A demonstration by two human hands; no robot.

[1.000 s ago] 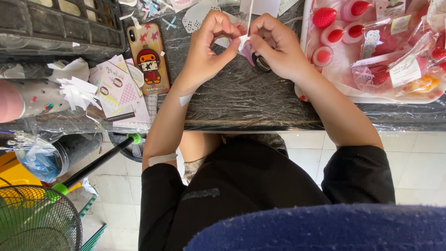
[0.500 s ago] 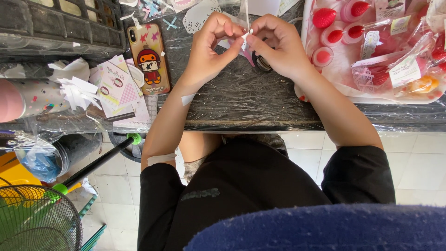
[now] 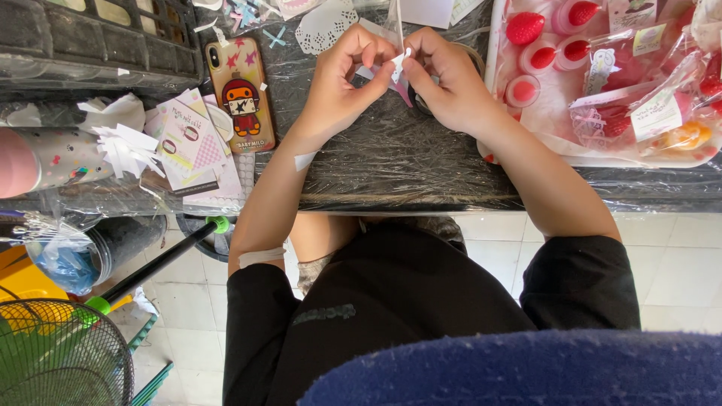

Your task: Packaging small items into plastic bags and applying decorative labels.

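Both my hands meet over the dark table wrapped in clear film (image 3: 391, 165). My left hand (image 3: 342, 83) and my right hand (image 3: 451, 83) pinch a small white folded paper piece (image 3: 396, 64) between their fingertips. A thin clear strip rises from the piece toward the top edge. A pink scrap peeks out under the fingers. A round dark ring lies partly hidden under my right hand.
A phone in a cartoon case (image 3: 241, 94) lies left of my hands, beside paper cards (image 3: 188, 146) and white scraps. A white tray (image 3: 526, 150) of red strawberry-shaped pieces and packets sits at the right. A dark crate (image 3: 98, 34), a wire basket (image 3: 60, 353) and a pole (image 3: 158, 263) are at the left.
My fingers have shifted slightly on the paper piece, pinching it closer together. Nothing else has moved.
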